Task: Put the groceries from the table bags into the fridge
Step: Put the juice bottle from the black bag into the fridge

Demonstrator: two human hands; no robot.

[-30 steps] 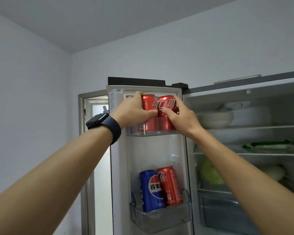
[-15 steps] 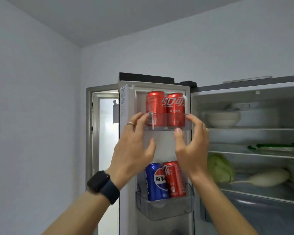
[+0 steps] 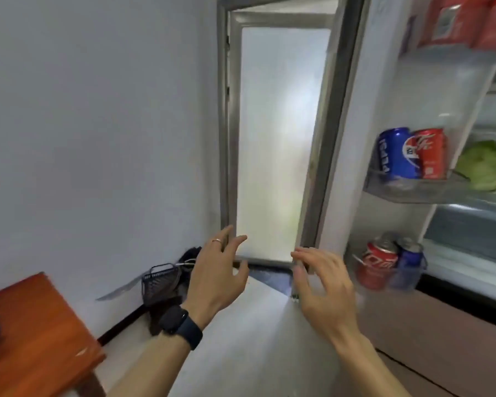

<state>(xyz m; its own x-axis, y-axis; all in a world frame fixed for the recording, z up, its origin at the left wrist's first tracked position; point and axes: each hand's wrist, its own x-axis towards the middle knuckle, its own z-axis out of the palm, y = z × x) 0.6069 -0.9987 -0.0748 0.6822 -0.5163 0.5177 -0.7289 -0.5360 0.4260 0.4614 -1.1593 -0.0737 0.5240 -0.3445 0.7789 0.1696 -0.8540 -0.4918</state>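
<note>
The left hand (image 3: 215,279) and right hand (image 3: 324,285) are spread with fingers loosely apart and hold nothing. Cans (image 3: 395,153) already fill all three door shelves (image 3: 407,190) of the open fridge (image 3: 361,138), and a cabbage (image 3: 484,164) lies inside. Only a corner of the bench (image 3: 38,333) shows, so I cannot tell what is left.
</note>
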